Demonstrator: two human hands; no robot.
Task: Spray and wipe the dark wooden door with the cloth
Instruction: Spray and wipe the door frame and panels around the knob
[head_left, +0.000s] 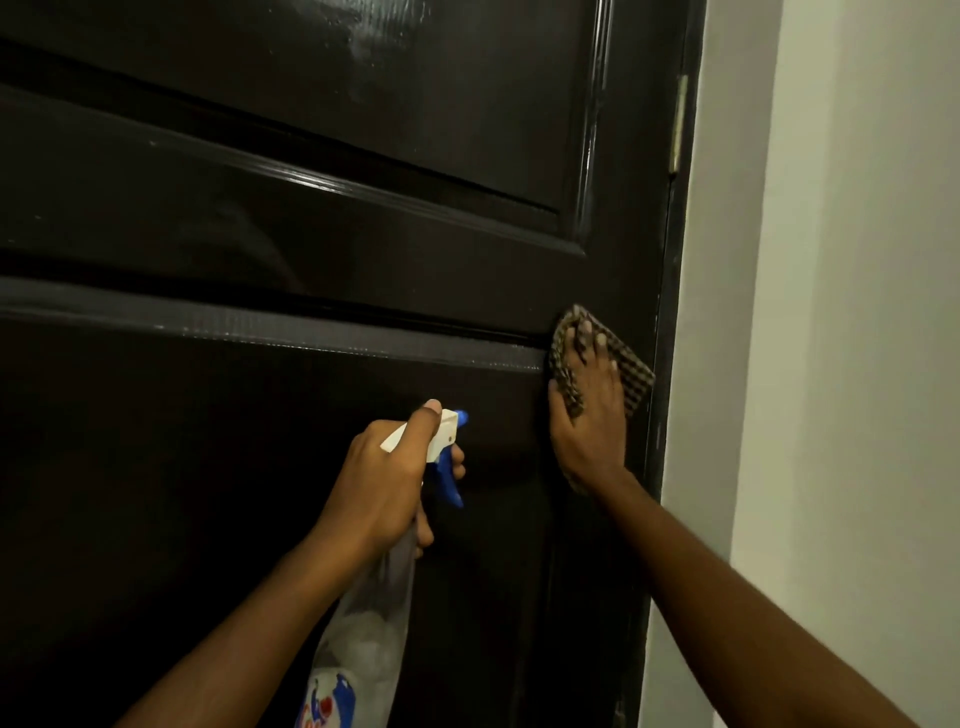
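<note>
Head view: cloth flat on door under straight fingers of right hand; left hand curled round spray bottle.

You have only one printed thing in view: the label on the spray bottle, low at about 6 o'clock. Its blue patch carries letters that seem to begin "Co"; the picture's edge cuts off what follows.
</note>
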